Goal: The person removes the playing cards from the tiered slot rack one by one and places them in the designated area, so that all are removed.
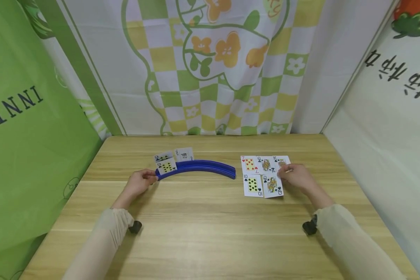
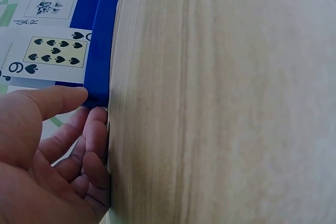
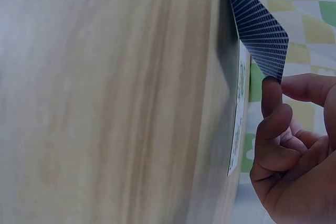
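Observation:
My left hand (image 1: 139, 182) pinches the left end of a curved blue card holder (image 1: 203, 167), thumb and forefinger at its tip in the left wrist view. In the holder stand a nine of spades (image 2: 55, 53), a joker (image 2: 44, 6) and, partly hidden, a black-suited card (image 1: 163, 156). My right hand (image 1: 295, 177) pinches the edge of a queen (image 1: 272, 186), apparently of spades. The right wrist view shows the held card (image 3: 260, 30) tilted up from the table, its dark patterned back visible.
Beside the queen lie a seven of hearts (image 1: 249, 165), another queen (image 1: 265, 165), a king (image 1: 281, 159) partly behind my fingers, and a ten of spades (image 1: 253, 185). Wooden tabletop (image 1: 203, 233) stretches in front. A patterned curtain (image 1: 217, 97) hangs behind the far edge.

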Available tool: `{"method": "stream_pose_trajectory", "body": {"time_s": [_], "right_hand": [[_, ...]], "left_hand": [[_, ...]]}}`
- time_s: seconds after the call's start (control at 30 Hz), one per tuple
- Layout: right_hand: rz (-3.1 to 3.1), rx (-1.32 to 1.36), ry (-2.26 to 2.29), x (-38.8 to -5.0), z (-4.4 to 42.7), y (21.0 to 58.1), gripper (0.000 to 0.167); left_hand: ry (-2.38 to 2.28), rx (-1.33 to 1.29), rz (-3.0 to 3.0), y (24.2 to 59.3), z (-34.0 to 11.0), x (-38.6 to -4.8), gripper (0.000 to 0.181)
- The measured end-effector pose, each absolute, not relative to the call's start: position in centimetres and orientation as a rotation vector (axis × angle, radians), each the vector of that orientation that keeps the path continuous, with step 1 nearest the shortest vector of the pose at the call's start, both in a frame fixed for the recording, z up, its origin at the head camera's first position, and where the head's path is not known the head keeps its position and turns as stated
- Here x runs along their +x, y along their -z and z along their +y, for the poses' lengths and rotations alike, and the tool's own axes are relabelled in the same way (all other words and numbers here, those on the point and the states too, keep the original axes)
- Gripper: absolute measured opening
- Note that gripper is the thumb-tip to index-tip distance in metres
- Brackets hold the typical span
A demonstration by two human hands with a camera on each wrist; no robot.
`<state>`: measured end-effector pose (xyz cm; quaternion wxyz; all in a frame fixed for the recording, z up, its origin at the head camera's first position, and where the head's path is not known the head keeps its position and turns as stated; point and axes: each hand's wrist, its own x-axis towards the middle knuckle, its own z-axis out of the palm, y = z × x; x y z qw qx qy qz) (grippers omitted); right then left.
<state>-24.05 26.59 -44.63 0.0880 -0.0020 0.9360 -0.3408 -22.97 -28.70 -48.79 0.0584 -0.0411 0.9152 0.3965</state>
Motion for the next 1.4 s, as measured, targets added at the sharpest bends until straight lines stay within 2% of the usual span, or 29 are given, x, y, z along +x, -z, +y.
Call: {"method": "stream_pose_trajectory", "body": {"time_s": [0.37, 0.7, 1.4], "right_hand": [[2.866, -0.066, 0.835, -24.3, 27.2, 44.9, 0.032], [2.849, -0.099, 0.864, -24.4, 26.9, 44.6, 0.033], [2.614, -0.108, 1.193, -25.0, 22.6, 42.7, 0.034]], "left_hand": [[-1.199, -0.138, 2.766, 48.7, -28.7, -23.0, 0.036], [-1.184, -0.147, 2.767, 48.7, -28.8, -22.9, 0.036], [-1.180, -0.151, 2.769, 48.7, -28.7, -23.0, 0.038]]}}
